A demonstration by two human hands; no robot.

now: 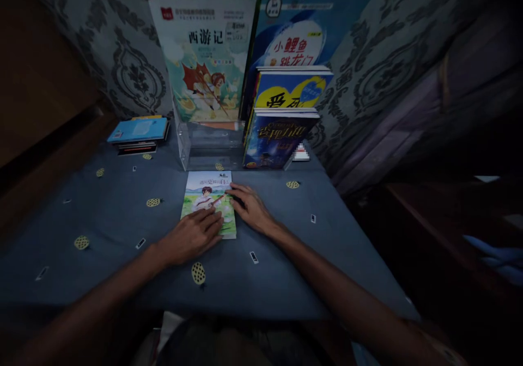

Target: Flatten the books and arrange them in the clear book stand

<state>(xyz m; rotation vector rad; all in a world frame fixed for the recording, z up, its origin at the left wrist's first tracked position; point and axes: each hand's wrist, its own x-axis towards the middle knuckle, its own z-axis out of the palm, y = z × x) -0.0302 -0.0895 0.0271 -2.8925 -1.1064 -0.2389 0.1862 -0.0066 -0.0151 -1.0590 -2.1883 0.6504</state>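
My left hand (194, 234) lies palm down across the lower part of a small book (206, 196), its fingers stretched out with narrow gaps between them, pinching nothing, the tips over the painted figure and the green of the cover. My right hand (254, 209) comes in from the other side, fingers reaching loosely forward and a little apart, the tips at the book's right edge; how hard they press I cannot tell. The book lies flat and closed, cover up, on the blue-grey tablecloth (110, 208) printed with yellow pineapples, just in front of a clear rack (198, 156). In that rack, a tall pale-green book (208, 55) stands on the left, and on the right a blue book (298, 34) rises behind a yellow-and-blue one (292, 88) and a dark blue one (278, 142). Off to my left, near the wall, sits a low stack of books (139, 130), a light blue one on top
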